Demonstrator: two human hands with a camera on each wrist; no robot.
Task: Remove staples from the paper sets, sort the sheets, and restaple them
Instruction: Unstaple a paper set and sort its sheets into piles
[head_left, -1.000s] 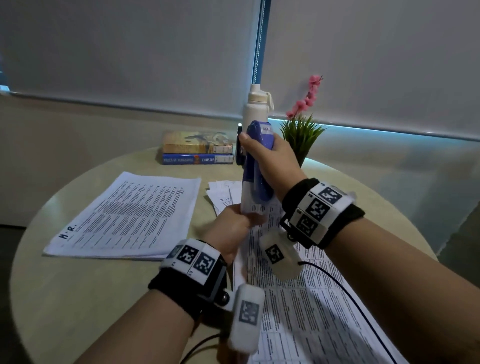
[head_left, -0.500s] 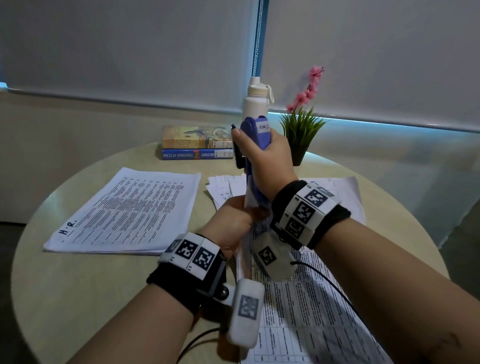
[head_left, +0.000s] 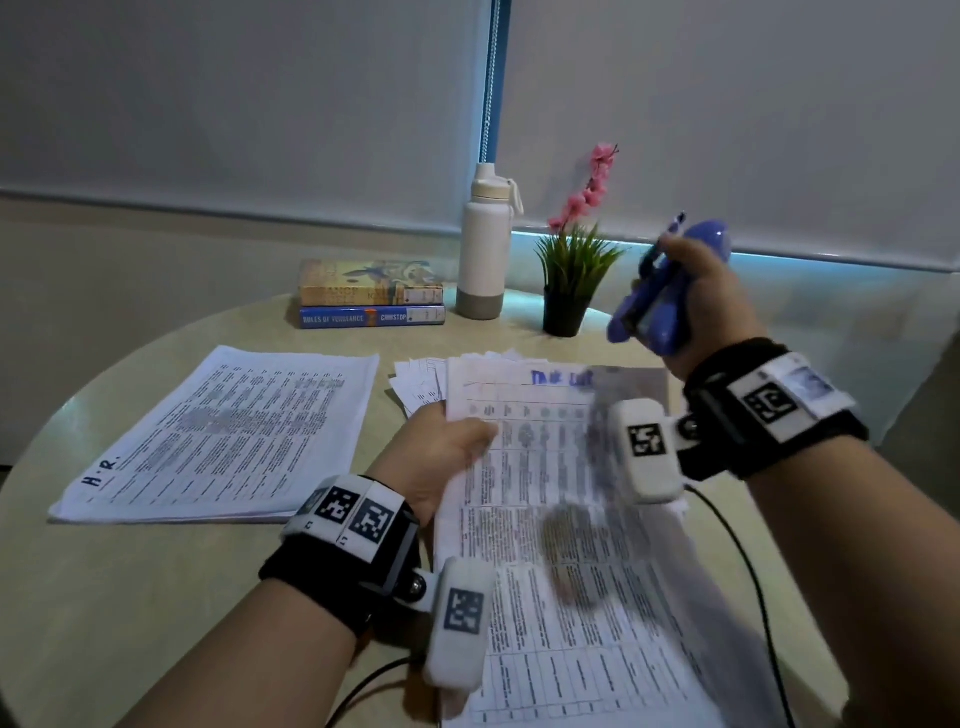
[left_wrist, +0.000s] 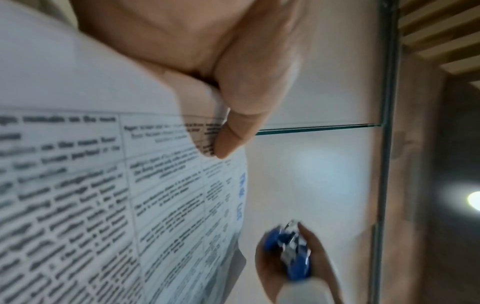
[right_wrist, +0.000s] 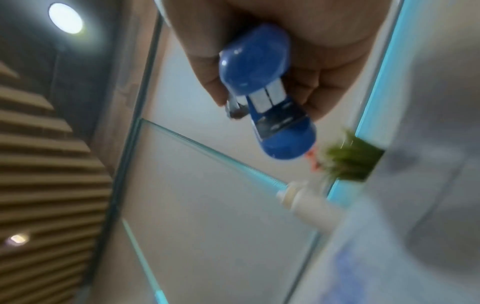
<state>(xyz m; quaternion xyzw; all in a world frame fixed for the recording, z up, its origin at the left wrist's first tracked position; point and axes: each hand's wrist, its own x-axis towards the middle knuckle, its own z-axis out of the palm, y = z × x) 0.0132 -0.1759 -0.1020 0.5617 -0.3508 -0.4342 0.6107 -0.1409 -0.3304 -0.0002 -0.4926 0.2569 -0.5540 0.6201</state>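
My left hand pinches the left edge of a printed paper set with a table on it, thumb on top as the left wrist view shows. The set is lifted off the table and blurred. My right hand is up at the right, its fingers wrapped round a blue stapler held clear of the paper. The right wrist view shows the stapler in the palm. A second paper set marked "H.R." lies flat at the left. Loose sheets peek out behind the held set.
At the back of the round table stand two stacked books, a white bottle and a small potted plant with pink flowers. Cables run from both wrist cameras. Window blinds close off the far side.
My right hand has pulled the stapler away from the paper's top corner, up and to the right. The left hand has lowered and turned the paper set flatter, face up.
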